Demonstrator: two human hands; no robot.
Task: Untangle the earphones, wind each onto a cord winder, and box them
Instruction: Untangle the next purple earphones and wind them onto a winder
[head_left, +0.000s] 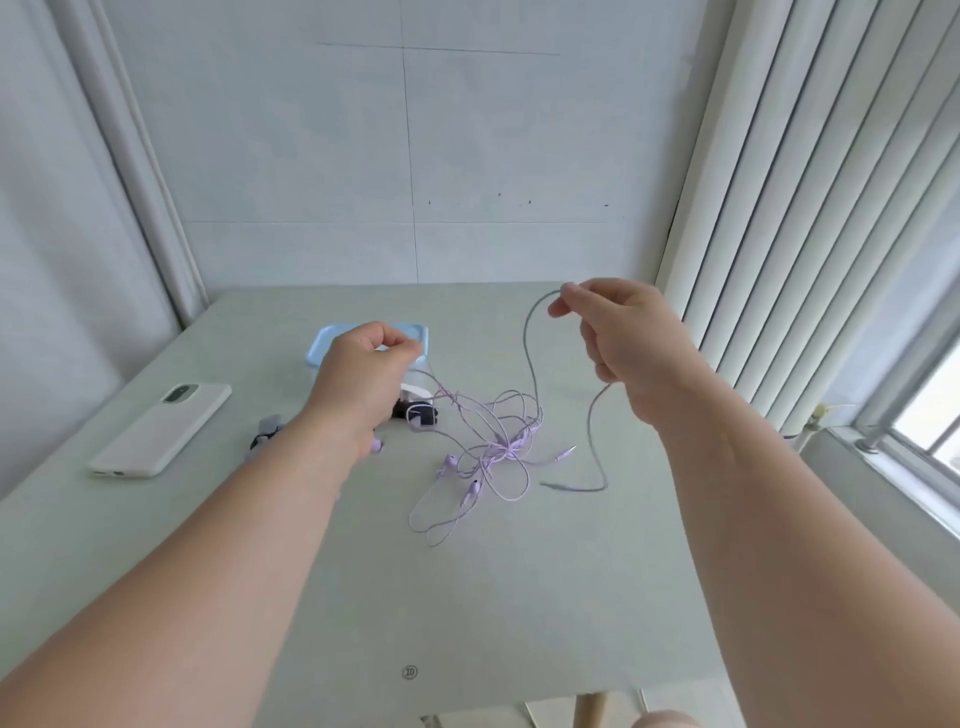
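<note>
Head view, right hand (628, 338) upper right w/ fingers (560, 307) pinching thin grey cord (525, 343) looping down to tabletop (519, 597), left hand (363, 374) centre-left pinching lilac earphones (501, 447), thin tangle mid-frame, rounded blue plastic box (324, 345) behind, flat white phone (161, 431) left

On the table (519, 597), the earphones (498, 447) lie mid-top. The box (332, 343) stands behind them near the far edge, and the phone (161, 428) lies by the left edge.
</note>
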